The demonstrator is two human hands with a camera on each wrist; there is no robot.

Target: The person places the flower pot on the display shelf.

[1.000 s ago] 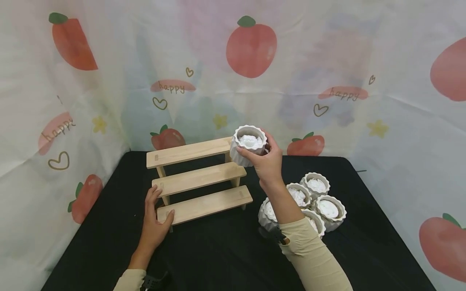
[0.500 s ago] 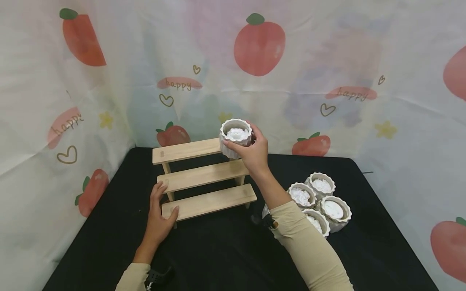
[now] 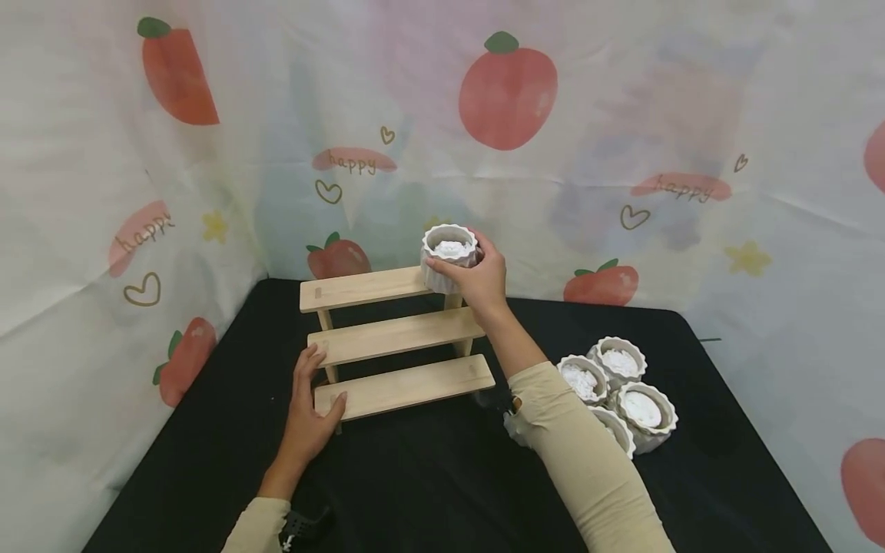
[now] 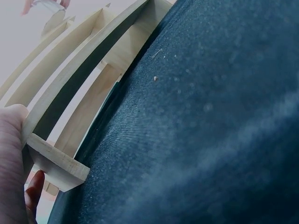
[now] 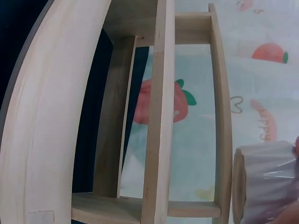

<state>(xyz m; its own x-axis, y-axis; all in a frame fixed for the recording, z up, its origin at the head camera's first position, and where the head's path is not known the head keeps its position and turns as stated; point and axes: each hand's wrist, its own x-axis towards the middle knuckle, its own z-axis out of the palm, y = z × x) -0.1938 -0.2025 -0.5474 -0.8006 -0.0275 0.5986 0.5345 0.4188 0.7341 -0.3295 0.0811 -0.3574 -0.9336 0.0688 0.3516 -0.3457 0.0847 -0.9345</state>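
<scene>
My right hand point(image 3: 482, 278) grips a white scalloped pot point(image 3: 435, 278) with pale filling, thumb at its near side and fingers behind. The pot is upright at the right end of the top step of a wooden three-step stand point(image 3: 404, 390). In the right wrist view the base of the pot point(image 5: 266, 179) lies right beside the top board; whether they touch I cannot tell. My left hand point(image 3: 307, 418) holds the left end of the stand, thumb on the bottom step, fingers at the middle one. In the left wrist view, fingers point(image 4: 34, 190) reach round its side.
Several matching white pots point(image 3: 643, 411) stand grouped on the black cloth point(image 3: 429, 484) to the right; my right forearm partly covers some of them. A printed fruit curtain point(image 3: 581, 153) hangs behind and at both sides of the table.
My right hand has carried the pot leftward and slightly down to the right end of the top step. The left hand keeps its hold on the stand. The head view has shifted slightly.
</scene>
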